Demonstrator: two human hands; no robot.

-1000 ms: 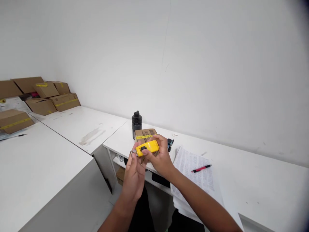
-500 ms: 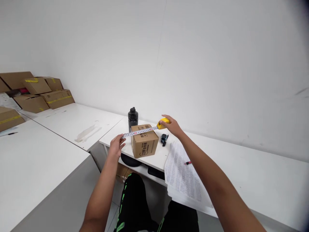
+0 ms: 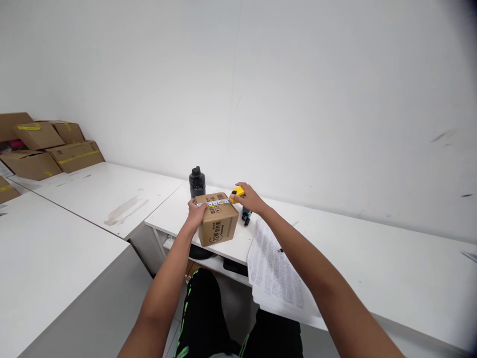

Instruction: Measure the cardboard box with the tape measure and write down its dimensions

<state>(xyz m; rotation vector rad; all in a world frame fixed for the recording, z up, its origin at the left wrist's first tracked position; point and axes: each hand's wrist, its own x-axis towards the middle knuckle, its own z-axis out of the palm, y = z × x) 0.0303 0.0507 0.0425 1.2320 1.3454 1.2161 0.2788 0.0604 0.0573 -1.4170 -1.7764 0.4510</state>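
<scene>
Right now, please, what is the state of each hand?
Left hand: holding the tape strip at left edge of box.
Right hand: closed, holding yellow tape case.

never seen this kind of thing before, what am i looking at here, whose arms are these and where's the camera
There is no machine here: these are a person's bare arms. One camera, worn on that person's head, takes every picture, looking forward and down.

The right hand holds a yellow tape measure. Its strip lies across the top of a box, and the left hand presses it at the box's left edge.

On the white desk, a dark bottle stands behind the box. Papers lie to the right. More boxes are piled at far left.
</scene>
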